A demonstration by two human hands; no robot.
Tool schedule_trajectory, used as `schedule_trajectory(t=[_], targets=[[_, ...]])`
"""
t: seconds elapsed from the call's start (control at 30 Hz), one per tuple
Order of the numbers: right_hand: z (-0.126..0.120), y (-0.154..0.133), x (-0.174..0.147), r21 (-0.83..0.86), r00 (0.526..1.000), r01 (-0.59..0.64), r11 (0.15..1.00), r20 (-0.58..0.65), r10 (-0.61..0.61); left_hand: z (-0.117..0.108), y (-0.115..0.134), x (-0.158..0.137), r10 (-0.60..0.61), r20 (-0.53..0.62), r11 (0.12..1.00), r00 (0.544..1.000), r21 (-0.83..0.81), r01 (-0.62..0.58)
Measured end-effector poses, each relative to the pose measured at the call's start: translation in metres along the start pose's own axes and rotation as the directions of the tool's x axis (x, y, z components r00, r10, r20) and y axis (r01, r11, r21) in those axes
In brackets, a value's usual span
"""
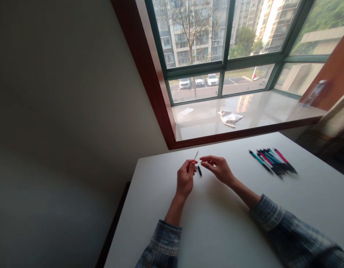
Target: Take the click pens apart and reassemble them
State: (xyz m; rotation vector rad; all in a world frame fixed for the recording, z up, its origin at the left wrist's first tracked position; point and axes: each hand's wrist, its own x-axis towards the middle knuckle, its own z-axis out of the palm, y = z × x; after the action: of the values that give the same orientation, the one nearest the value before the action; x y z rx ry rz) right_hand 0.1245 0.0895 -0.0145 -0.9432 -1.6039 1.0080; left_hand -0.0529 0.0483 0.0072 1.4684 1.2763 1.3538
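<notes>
My left hand (185, 180) is closed round a pen; a little red shows between its fingers, while the grip hides most of the barrel. From its upper end a thin pale refill (196, 155) sticks out, pointing up and to the right. Just right of it hovers my right hand (216, 168), thumb and fingers apart, with nothing visible in them. A short black pen part (199, 171) lies on the white table (216, 227) between the hands. Beside it, a smaller piece is partly hidden by the left fingers.
Several teal, red and black pens (272, 162) lie in a loose pile at the table's right. Behind the table, a window sill (199, 128) holds a crumpled white cloth (230, 118), a flat white packet (186, 111) and a clear bottle (314, 93). A wall rises at left.
</notes>
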Motion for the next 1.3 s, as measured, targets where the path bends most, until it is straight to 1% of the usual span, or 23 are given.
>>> schedule_trajectory(t=[0.07, 0.13, 0.3, 0.37, 0.47, 0.5, 0.57, 0.63, 0.73, 0.8, 0.87, 0.9, 0.97, 1.07, 1.13, 1.23, 1.3], targets=[[0.000, -0.003, 0.001, 0.154, 0.998, -0.061, 0.986, -0.010, 0.063, 0.004, 0.005, -0.005, 0.027, 0.058, 0.994, 0.998, 0.100, -0.032], [0.001, -0.006, 0.001, 0.240, 0.995, -0.099, 0.966, 0.005, 0.101, 0.007, 0.009, -0.009, 0.040, 0.093, 0.987, 0.995, 0.154, -0.054], [0.004, -0.012, 0.000, 0.304, 0.992, -0.122, 0.945, 0.023, 0.121, 0.008, 0.011, -0.010, 0.048, 0.161, 0.974, 0.986, 0.210, -0.082], [0.002, -0.014, 0.001, 0.363, 0.987, -0.123, 0.924, -0.052, 0.152, 0.006, 0.010, -0.009, 0.046, 0.152, 0.973, 0.987, 0.217, -0.079], [-0.007, -0.016, 0.005, 0.438, 0.953, -0.078, 0.896, -0.231, 0.196, 0.003, 0.007, -0.005, 0.035, 0.090, 0.980, 0.995, 0.190, -0.051], [-0.009, -0.017, 0.006, 0.423, 0.946, -0.060, 0.904, -0.264, 0.186, 0.001, 0.006, -0.004, 0.025, 0.061, 0.986, 0.998, 0.162, -0.034], [-0.011, -0.019, 0.003, 0.323, 0.959, -0.046, 0.945, -0.250, 0.132, -0.001, 0.004, -0.001, -0.013, -0.008, 0.997, 1.000, 0.079, 0.014], [-0.006, -0.023, -0.003, 0.185, 0.983, -0.055, 0.981, -0.164, 0.085, -0.003, 0.005, 0.002, -0.074, -0.065, 0.997, 0.995, -0.009, 0.074], [0.006, -0.027, -0.016, 0.043, 0.997, -0.065, 0.997, -0.030, 0.067, -0.004, 0.007, 0.003, -0.147, -0.061, 0.982, 0.987, -0.126, 0.139], [0.013, -0.028, -0.021, 0.017, 0.998, -0.063, 0.998, 0.015, 0.062, -0.003, 0.008, 0.004, -0.169, -0.051, 0.972, 0.984, -0.176, 0.157], [0.017, -0.027, -0.024, 0.014, 0.998, -0.058, 0.998, 0.035, 0.058, -0.001, 0.008, 0.004, -0.174, -0.057, 0.966, 0.983, -0.205, 0.159], [0.017, -0.026, -0.024, 0.004, 0.998, -0.055, 0.998, 0.042, 0.055, -0.001, 0.007, 0.005, -0.174, -0.070, 0.963, 0.982, -0.219, 0.155], [0.017, -0.023, -0.026, -0.052, 0.997, -0.051, 0.997, 0.056, 0.054, -0.003, 0.005, 0.008, -0.181, -0.135, 0.956, 0.974, -0.258, 0.142], [0.018, -0.021, -0.029, -0.228, 0.994, -0.034, 0.973, 0.098, 0.058, -0.009, 0.000, 0.013, -0.200, -0.292, 0.941, 0.935, -0.322, 0.101], [0.020, -0.022, -0.031, -0.351, 0.987, -0.008, 0.936, 0.148, 0.064, -0.013, -0.003, 0.016, -0.190, -0.363, 0.938, 0.912, -0.341, 0.059], [0.018, -0.027, -0.032, -0.461, 0.965, 0.065, 0.885, 0.256, 0.062, -0.016, -0.005, 0.018, -0.183, -0.386, 0.939, 0.904, -0.340, 0.046], [0.014, -0.031, -0.031, -0.477, 0.934, 0.169, 0.862, 0.358, 0.015, -0.015, -0.006, 0.018, -0.180, -0.376, 0.942, 0.909, -0.331, 0.049]])
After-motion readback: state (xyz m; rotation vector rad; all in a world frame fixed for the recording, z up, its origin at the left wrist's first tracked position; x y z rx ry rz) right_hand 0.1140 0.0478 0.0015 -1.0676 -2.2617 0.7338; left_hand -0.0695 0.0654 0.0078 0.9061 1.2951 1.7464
